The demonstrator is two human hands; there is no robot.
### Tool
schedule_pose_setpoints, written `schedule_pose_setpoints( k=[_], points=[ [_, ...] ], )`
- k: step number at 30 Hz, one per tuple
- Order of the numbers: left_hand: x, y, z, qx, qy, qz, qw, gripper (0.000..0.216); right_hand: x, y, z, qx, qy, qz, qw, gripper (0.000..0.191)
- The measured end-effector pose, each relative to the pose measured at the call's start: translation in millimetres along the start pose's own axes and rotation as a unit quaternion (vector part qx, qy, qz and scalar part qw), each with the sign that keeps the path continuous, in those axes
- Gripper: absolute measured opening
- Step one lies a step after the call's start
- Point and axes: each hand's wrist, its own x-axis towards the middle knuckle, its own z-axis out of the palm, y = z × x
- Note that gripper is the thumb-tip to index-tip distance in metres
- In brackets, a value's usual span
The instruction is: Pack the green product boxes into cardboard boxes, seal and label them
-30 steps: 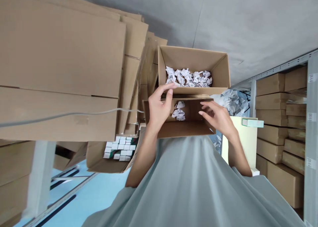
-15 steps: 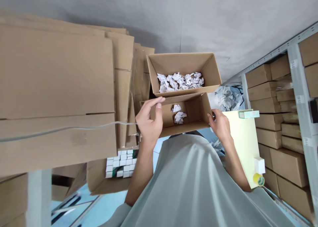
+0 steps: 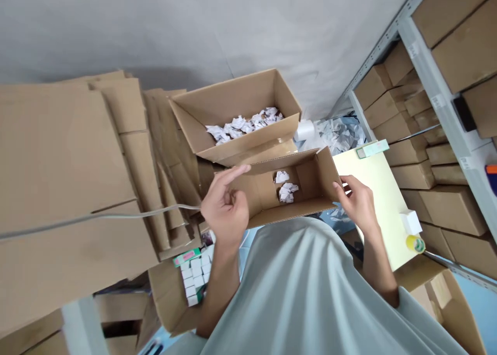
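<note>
A small open cardboard box [image 3: 264, 189] lies in front of my body, with two crumpled pieces of white paper [image 3: 288, 192] on its bottom. My left hand [image 3: 225, 205] is closed at its left end, fingers reaching along the back rim and thumb bent inward; part of that grip is hidden. At the opposite end, my right hand [image 3: 356, 200] pinches the right wall between thumb and fingers. Behind stands a larger open cardboard box [image 3: 240, 148], holding many crumpled white papers [image 3: 244, 124].
Flattened cardboard [image 3: 58, 163] is stacked at left, crossed by a grey cord [image 3: 116, 215]. A carton of small white boxes [image 3: 166, 293] sits below. On the right are a pale yellow board [image 3: 382, 205] with a tape roll [image 3: 415, 243], and shelves of cartons [image 3: 438, 210].
The view has turned, so the surroundings appear tilted. The small box has come away from the larger box, leaving a wider gap between them. My left thumb has bent inward.
</note>
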Motion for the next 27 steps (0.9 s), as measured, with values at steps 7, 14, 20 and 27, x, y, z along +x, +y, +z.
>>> schedule_pose_setpoints(
  k=[7,14,20,27],
  points=[
    [-47.3,28.5,111.1,-0.038,-0.103,0.011,0.994,0.055,-69.4,116.6,-63.3,0.092,0.095,0.118,0.984,0.042],
    [-117.8,74.5,262.9,-0.05,-0.239,0.057,0.968,0.057,-148.0,254.7,-102.2,0.158,0.185,0.262,0.934,0.048],
    [-157.9,86.6,363.8,-0.027,-0.344,0.082,0.935,0.056,-196.6,339.6,-102.9,0.199,0.232,0.376,0.875,0.054],
    [-171.0,79.1,451.9,-0.069,-0.437,0.08,0.893,0.055,-227.0,376.0,-83.2,0.201,0.296,0.469,0.807,0.061]
  ],
)
